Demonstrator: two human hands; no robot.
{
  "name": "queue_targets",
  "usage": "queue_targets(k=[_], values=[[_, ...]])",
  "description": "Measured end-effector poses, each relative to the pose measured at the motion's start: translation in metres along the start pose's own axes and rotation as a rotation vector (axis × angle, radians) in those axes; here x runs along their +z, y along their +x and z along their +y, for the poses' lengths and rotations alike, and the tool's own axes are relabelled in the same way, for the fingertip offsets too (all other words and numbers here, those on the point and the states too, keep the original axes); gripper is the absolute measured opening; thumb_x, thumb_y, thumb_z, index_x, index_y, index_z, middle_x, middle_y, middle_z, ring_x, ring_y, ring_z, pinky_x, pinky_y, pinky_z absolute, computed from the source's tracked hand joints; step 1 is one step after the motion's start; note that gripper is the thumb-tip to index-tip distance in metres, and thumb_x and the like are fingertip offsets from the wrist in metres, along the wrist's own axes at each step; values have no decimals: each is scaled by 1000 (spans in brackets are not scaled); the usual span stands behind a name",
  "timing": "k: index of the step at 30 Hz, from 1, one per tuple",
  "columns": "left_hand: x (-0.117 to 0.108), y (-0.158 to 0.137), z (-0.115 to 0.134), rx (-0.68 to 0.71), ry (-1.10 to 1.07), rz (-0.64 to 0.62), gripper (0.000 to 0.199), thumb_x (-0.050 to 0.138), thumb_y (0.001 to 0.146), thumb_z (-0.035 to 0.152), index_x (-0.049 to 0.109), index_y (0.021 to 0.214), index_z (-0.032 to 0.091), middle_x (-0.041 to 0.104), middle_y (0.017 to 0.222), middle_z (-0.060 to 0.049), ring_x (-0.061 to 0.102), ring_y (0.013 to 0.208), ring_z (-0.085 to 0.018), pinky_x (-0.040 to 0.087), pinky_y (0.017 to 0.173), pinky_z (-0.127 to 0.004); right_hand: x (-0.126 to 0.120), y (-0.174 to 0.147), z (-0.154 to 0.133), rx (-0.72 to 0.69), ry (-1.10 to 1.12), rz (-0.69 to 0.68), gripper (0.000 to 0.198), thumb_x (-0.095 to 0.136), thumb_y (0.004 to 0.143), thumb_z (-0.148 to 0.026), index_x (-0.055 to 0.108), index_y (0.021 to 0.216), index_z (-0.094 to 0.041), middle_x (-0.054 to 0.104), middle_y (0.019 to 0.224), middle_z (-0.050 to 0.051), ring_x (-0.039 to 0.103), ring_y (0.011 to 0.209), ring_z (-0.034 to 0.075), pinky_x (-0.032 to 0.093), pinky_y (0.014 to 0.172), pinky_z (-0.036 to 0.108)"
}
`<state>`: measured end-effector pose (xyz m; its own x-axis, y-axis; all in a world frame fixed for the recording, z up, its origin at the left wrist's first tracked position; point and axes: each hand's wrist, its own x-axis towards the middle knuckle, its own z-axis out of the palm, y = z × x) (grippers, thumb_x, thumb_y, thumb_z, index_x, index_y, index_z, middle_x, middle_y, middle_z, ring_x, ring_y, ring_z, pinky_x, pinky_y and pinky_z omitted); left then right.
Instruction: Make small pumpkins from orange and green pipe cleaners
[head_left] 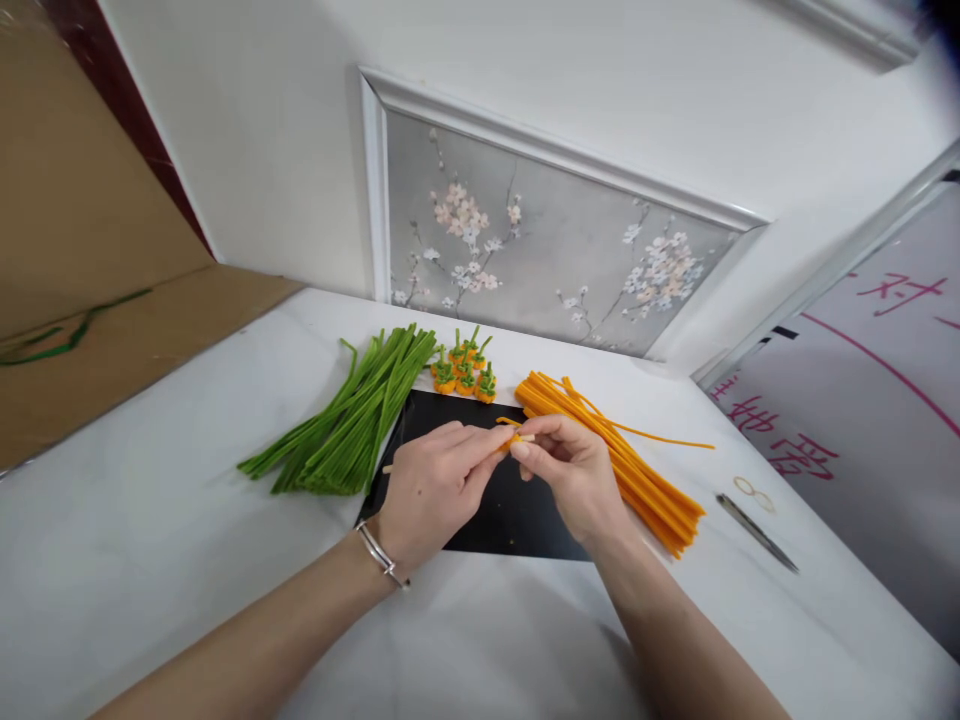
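Above a black mat [517, 515], my two hands meet at a thin wooden stick [528, 438]. My left hand [442, 475] is closed around this stick, whose other end pokes out on the left. Orange pipe cleaner [514, 441] is wound near the stick's tip, with a short loose end sticking up. My right hand [566, 465] pinches at the wound pipe cleaner with thumb and fingers. Behind the mat stand several small orange pieces with green tops [465, 377]. Green pipe cleaners [352, 420] lie bundled on the left, orange pipe cleaners [645, 480] on the right.
Tweezers [757, 533] and two pale rings [753, 494] lie on the white table [187, 580] at right. A framed flower panel [555, 250] is on the wall behind. Cardboard [112, 340] borders the left, a board with red writing [862, 400] the right.
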<state>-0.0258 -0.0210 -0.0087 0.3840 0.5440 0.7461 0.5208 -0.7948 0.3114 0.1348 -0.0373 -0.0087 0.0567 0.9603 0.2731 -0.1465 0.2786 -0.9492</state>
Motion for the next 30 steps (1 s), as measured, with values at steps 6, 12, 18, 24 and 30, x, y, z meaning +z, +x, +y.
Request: queue_targets(k=[6,12,18,24,30], values=[[-1,-2,-2,182,242,63,22,55,89,14,65,109,17,75,94,-3,62,72,-17,49,68,-30,4,-3,2,85,139,55,15,80,65,-22,70,76,-21,66,67,-4,58,58,9,49,58,21],[-15,7,-1,33,172,-125,32,59,88,30,61,118,16,73,93,-4,65,80,-19,48,69,-29,-9,0,-1,-46,-9,26,14,79,65,-20,70,75,-22,68,79,-1,61,72,12,51,68,26],[-27,18,-5,-109,-11,-341,26,51,92,30,67,77,19,64,65,3,55,58,-11,38,57,-23,-16,4,-7,-139,-132,-60,10,75,71,-18,69,78,-22,65,80,-1,60,69,11,50,63,25],[-20,14,1,-129,-47,-236,23,53,90,27,64,72,18,60,63,3,51,55,-10,32,53,-23,-9,-2,-3,-263,-250,44,4,68,79,-20,65,81,-21,62,80,-1,59,63,10,50,61,25],[-24,16,4,-199,-125,-297,16,55,89,29,68,85,21,66,70,3,55,60,-12,38,57,-23,-10,-3,1,-384,-397,72,4,61,85,-19,61,87,-22,59,85,-1,58,64,10,49,63,25]])
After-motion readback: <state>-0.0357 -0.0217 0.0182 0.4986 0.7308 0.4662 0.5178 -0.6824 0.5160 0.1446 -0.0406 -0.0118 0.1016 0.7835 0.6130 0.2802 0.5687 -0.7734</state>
